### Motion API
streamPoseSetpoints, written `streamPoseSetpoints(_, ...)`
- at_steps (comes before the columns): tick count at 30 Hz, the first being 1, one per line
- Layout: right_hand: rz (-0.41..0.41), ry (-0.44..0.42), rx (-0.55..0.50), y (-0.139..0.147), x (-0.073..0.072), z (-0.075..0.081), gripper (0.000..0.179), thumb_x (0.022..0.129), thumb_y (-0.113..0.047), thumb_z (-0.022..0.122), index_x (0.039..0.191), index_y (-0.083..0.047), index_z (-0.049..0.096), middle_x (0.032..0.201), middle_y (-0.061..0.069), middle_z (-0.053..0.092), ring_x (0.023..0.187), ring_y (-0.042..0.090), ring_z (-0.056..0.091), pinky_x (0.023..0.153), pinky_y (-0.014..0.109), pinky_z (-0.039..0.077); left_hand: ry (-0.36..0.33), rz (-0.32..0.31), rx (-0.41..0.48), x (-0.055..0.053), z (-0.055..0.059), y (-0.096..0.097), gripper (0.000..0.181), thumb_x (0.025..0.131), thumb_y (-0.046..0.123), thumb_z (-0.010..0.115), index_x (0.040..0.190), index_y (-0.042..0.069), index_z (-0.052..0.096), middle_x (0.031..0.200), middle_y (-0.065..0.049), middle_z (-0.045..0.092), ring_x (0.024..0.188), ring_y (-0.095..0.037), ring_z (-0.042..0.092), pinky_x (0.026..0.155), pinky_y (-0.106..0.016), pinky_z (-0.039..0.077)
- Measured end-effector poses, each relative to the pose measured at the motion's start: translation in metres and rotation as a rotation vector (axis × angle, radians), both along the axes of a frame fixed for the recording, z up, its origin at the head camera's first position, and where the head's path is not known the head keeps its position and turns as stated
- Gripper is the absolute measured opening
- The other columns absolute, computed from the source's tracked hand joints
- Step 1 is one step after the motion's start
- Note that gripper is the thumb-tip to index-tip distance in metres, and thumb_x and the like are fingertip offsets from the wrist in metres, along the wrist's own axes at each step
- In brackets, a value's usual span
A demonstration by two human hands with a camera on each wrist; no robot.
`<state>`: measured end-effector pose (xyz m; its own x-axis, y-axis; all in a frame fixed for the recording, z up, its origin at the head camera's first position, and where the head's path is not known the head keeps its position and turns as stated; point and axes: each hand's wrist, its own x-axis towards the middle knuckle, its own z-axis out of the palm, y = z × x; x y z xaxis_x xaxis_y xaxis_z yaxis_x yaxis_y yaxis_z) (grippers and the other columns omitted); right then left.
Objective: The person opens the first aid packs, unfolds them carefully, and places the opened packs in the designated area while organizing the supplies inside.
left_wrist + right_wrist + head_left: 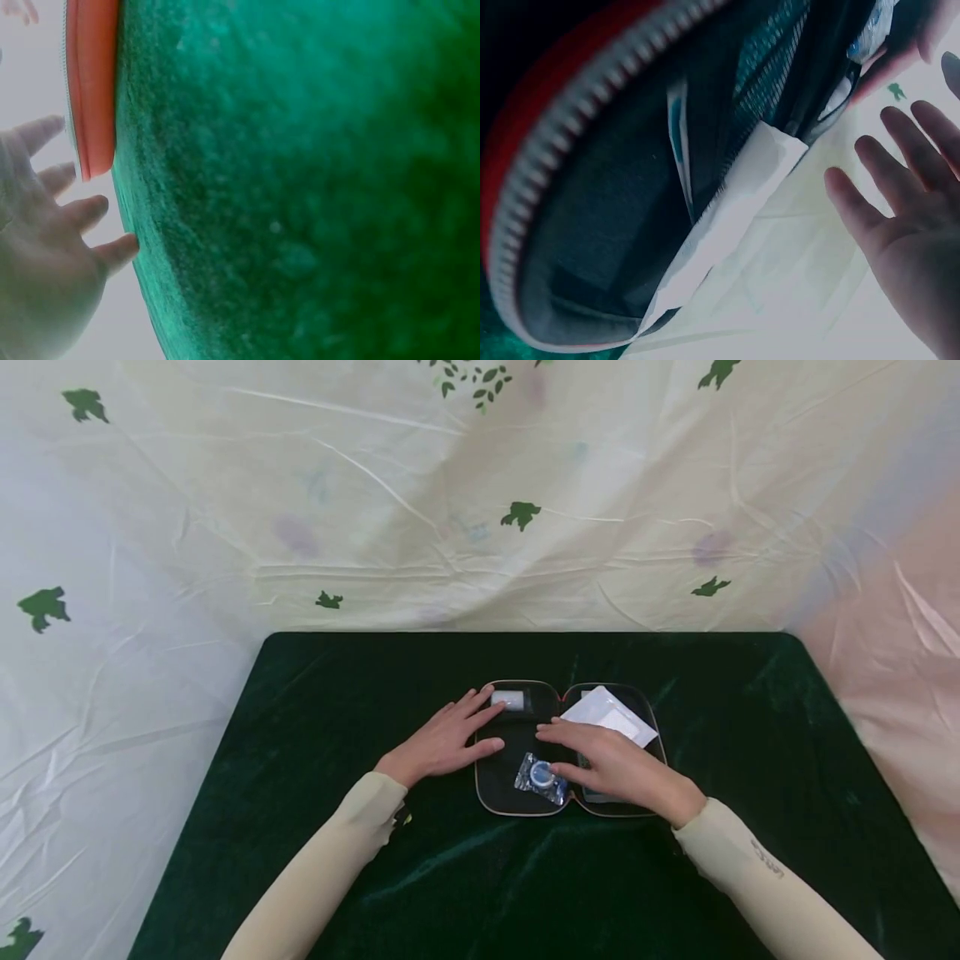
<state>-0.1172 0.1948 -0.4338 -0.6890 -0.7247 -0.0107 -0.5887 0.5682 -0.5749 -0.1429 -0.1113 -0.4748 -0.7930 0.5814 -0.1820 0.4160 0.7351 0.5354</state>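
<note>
An open zip case (501,802) lies flat on the table, its outside orange-red in the left wrist view. My left hand (442,739), fingers straight and spread, reaches over the case's left edge, fingertips near a white roll (510,699) in the upper left half. Above the case's middle is my right hand (626,768), fingers extended. Its thumb tip is beside a blue-and-white round item in a clear wrapper (542,774); whether they touch I cannot tell. White flat packets (600,706) lie tilted on the right half, partly behind the right hand.
Dark green velvet cloth (375,693) covers the table around the case. A pale curtain with leaf prints (420,527) hangs behind the far edge and at the sides. Mesh (769,60) shows inside the case in the right wrist view.
</note>
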Motion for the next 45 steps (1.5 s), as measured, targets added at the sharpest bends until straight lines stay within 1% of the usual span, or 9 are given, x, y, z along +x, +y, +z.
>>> streamPoseSetpoints(5, 0.073, 0.000, -0.009, 0.001, 0.006, -0.006, 0.050, 0.100, -0.031, 0.071, 0.146, -0.013, 0.060, 0.152, 0.003, 0.056, 0.145, 0.030, 0.045, 0.113, 0.055, 0.041, 0.007, -0.004, 0.018, 0.000, 0.000, -0.001, 0.077, 0.102, 0.071, 0.037, 0.166, 0.030, 0.024, 0.174, 0.004, 0.002, 0.159, -0.029, 0.006, 0.126, -0.055, 0.013)
streamPoseSetpoints(11, 0.154, -0.014, 0.022, 0.001, 0.011, -0.015, 0.052, 0.100, -0.036, 0.070, 0.148, -0.018, 0.059, 0.153, -0.001, 0.055, 0.149, 0.030, 0.039, 0.116, 0.062, 0.033, 0.002, -0.008, 0.024, 0.000, -0.001, -0.002, 0.076, 0.103, 0.070, 0.035, 0.166, 0.030, 0.024, 0.174, 0.004, 0.001, 0.159, -0.031, 0.007, 0.126, -0.055, 0.012)
streamPoseSetpoints(17, 0.188, -0.034, 0.064, 0.000, 0.013, -0.019, 0.048, 0.102, -0.031, 0.068, 0.147, -0.019, 0.060, 0.155, -0.002, 0.053, 0.150, 0.027, 0.038, 0.119, 0.062, 0.028, -0.007, -0.002, 0.021, -0.001, -0.004, -0.002, 0.075, 0.102, 0.072, 0.032, 0.166, 0.032, 0.023, 0.174, 0.007, 0.000, 0.160, -0.028, 0.006, 0.126, -0.053, 0.011)
streamPoseSetpoints(21, 0.180, -0.044, 0.089, -0.002, 0.014, -0.018, 0.045, 0.102, -0.025, 0.067, 0.146, -0.017, 0.061, 0.155, -0.001, 0.053, 0.150, 0.027, 0.038, 0.119, 0.062, 0.026, -0.010, 0.001, 0.016, -0.001, -0.006, -0.003, 0.075, 0.102, 0.072, 0.031, 0.166, 0.033, 0.022, 0.174, 0.009, -0.001, 0.159, -0.027, 0.006, 0.126, -0.052, 0.011)
streamPoseSetpoints(24, 0.170, -0.020, 0.099, -0.003, 0.014, -0.018, 0.043, 0.102, -0.021, 0.067, 0.144, -0.016, 0.062, 0.154, 0.000, 0.053, 0.149, 0.027, 0.040, 0.118, 0.062, 0.029, -0.020, 0.002, 0.025, -0.002, -0.006, -0.003, 0.074, 0.103, 0.071, 0.032, 0.166, 0.033, 0.023, 0.174, 0.009, -0.001, 0.159, -0.027, 0.006, 0.127, -0.052, 0.010)
streamPoseSetpoints(29, 0.157, 0.048, 0.096, -0.005, 0.013, -0.020, 0.041, 0.103, -0.017, 0.066, 0.143, -0.014, 0.064, 0.154, 0.004, 0.054, 0.146, 0.028, 0.044, 0.115, 0.062, 0.035, -0.028, 0.003, 0.031, -0.001, -0.004, -0.003, 0.074, 0.103, 0.071, 0.033, 0.166, 0.032, 0.023, 0.174, 0.009, 0.000, 0.160, -0.027, 0.006, 0.127, -0.052, 0.010)
streamPoseSetpoints(33, 0.123, 0.091, 0.097, -0.009, 0.011, -0.024, 0.040, 0.104, -0.018, 0.064, 0.144, -0.012, 0.063, 0.154, 0.006, 0.053, 0.147, 0.030, 0.042, 0.113, 0.062, 0.038, -0.026, -0.001, 0.025, -0.001, -0.003, -0.003, 0.074, 0.103, 0.070, 0.033, 0.166, 0.032, 0.023, 0.174, 0.008, -0.001, 0.159, -0.028, 0.007, 0.127, -0.052, 0.010)
streamPoseSetpoints(39, 0.052, 0.171, 0.136, -0.014, 0.011, -0.027, 0.041, 0.104, -0.022, 0.065, 0.143, -0.010, 0.063, 0.152, 0.009, 0.056, 0.148, 0.034, 0.040, 0.113, 0.064, 0.037, -0.029, -0.003, 0.026, 0.000, -0.001, -0.002, 0.074, 0.103, 0.070, 0.034, 0.166, 0.031, 0.024, 0.174, 0.006, 0.000, 0.159, -0.028, 0.007, 0.127, -0.053, 0.010)
streamPoseSetpoints(45, 0.014, 0.264, 0.164, -0.020, 0.010, -0.031, 0.041, 0.102, -0.024, 0.068, 0.140, -0.009, 0.066, 0.148, 0.011, 0.059, 0.146, 0.036, 0.043, 0.111, 0.066, 0.037, -0.029, 0.000, 0.027, 0.001, -0.002, -0.002, 0.074, 0.103, 0.070, 0.034, 0.166, 0.031, 0.024, 0.174, 0.006, 0.001, 0.159, -0.028, 0.007, 0.127, -0.053, 0.009)
